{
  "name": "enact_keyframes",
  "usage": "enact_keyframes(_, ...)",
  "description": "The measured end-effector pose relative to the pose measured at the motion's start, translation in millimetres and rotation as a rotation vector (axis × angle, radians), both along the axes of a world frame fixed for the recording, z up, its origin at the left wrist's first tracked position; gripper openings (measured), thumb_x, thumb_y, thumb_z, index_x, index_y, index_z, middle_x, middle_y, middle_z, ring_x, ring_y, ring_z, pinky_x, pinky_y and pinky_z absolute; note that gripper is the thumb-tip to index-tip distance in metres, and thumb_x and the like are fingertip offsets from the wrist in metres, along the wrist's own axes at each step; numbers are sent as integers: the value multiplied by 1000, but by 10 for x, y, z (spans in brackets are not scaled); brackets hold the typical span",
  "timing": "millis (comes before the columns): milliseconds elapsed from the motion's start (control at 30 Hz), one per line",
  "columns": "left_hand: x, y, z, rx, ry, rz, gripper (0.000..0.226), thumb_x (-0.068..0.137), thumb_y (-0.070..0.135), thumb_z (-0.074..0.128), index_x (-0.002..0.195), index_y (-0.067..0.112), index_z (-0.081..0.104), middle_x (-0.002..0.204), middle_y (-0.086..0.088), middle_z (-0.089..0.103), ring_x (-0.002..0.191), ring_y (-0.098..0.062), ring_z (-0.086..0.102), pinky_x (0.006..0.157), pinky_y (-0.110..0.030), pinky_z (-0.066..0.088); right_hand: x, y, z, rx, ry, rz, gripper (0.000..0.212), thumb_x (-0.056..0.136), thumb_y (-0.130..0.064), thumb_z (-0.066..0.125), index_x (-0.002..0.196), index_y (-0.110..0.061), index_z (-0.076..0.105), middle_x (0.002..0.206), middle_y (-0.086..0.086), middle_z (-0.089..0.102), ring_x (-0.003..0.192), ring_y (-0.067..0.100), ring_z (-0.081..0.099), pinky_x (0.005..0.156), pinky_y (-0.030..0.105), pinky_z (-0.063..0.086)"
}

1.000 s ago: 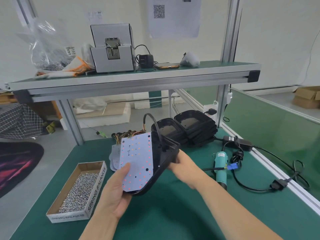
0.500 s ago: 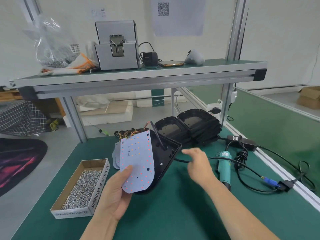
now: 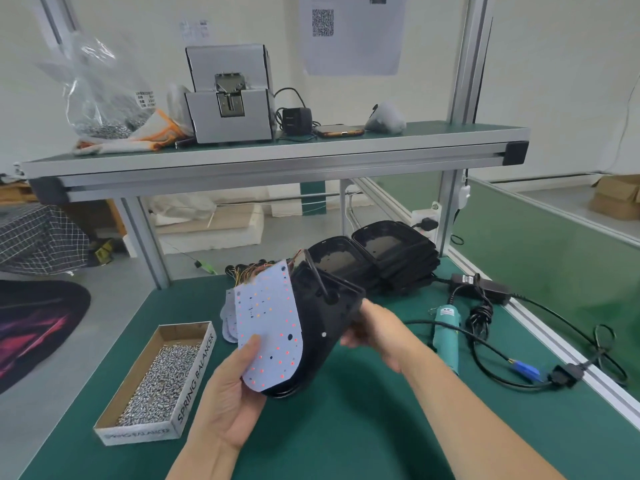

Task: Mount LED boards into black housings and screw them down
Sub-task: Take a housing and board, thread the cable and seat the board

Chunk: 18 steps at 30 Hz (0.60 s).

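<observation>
Back gripping black housing rim with right hand after a reach away; thumb-pinching white LED board against housing with left hand. Held tilted above green mat, board unseated, so seating likely next. Flat matte board, rounded end, red dots; smooth moulded shell.

Light was bright, soft and even, with only a faint shadow on the green surface near the right hand, itself slightly blurred. Wide-angle distortion tilted the upright posts at the edges.
</observation>
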<state>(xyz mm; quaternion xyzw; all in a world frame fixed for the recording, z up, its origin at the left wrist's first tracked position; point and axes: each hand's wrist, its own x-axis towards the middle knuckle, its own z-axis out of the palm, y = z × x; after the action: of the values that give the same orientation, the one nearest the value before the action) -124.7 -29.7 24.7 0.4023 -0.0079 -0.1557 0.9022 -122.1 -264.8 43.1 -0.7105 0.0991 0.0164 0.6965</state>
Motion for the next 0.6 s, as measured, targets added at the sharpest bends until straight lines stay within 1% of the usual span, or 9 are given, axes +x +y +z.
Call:
enact_keyframes(100,21,75,30,-22,-11,15,38,89,22,60,123,8,70,124,-13,70,106,-26,72,77,-39,62,-23,-48,-237,-677,62,-24,68,104,-50,33,62,-14,73,64,1,65,71,18,63,68,25,43)
enact_keyframes(200,15,120,54,28,-41,-8,29,89,22,59,109,14,78,120,-11,72,99,-25,74,70,-36,61,-7,-137,-327,-910,135,-96,57,107,-37,36,70,-10,69,82,10,64,90,30,60,77,31,39)
enact_keyframes(267,15,133,45,54,-41,-12,29,87,20,59,108,14,78,120,-12,72,97,-25,74,69,-37,61,7,-153,-249,-1014,86,-149,48,106,-33,40,65,-11,52,89,14,57,89,32,55,75,35,39)
enact_keyframes(333,6,124,19,75,-39,-14,29,86,18,59,106,14,79,118,-12,73,96,-25,75,68,-37,61,1,-117,-31,-860,-71,-313,46,104,-34,45,66,-9,49,84,15,57,82,34,57,74,39,44)
enact_keyframes(367,3,117,3,87,-36,-13,29,85,18,59,104,15,80,116,-11,74,95,-24,75,67,-37,61,-15,-89,121,-629,-139,-386,46,104,-39,45,72,-8,60,82,12,62,78,32,60,71,38,46)
enact_keyframes(433,3,96,-25,120,-33,-22,28,84,19,60,103,16,80,116,-11,74,94,-24,75,69,-37,61,-54,-62,445,-118,-125,-298,55,102,-56,41,92,-14,76,84,1,71,69,19,62,57,31,42)
enact_keyframes(467,4,87,-38,138,-39,-33,29,85,19,60,105,15,79,117,-12,73,96,-25,74,70,-38,61,-71,-65,568,17,-99,-178,59,99,-63,40,99,-17,77,86,-1,73,68,14,62,53,27,41)
enact_keyframes(533,8,82,-65,166,-53,-54,32,84,18,61,111,11,77,122,-16,71,99,-28,73,74,-40,61,-109,-43,723,14,-98,38,49,96,-60,51,105,-20,78,90,-1,76,69,12,63,55,24,45)
enact_keyframes(600,17,97,-93,188,-64,-69,35,82,17,63,115,7,74,124,-18,69,101,-30,73,75,-41,61,-118,-4,767,-116,-100,123,20,95,-32,64,106,-20,77,91,-1,76,73,10,66,58,23,51)
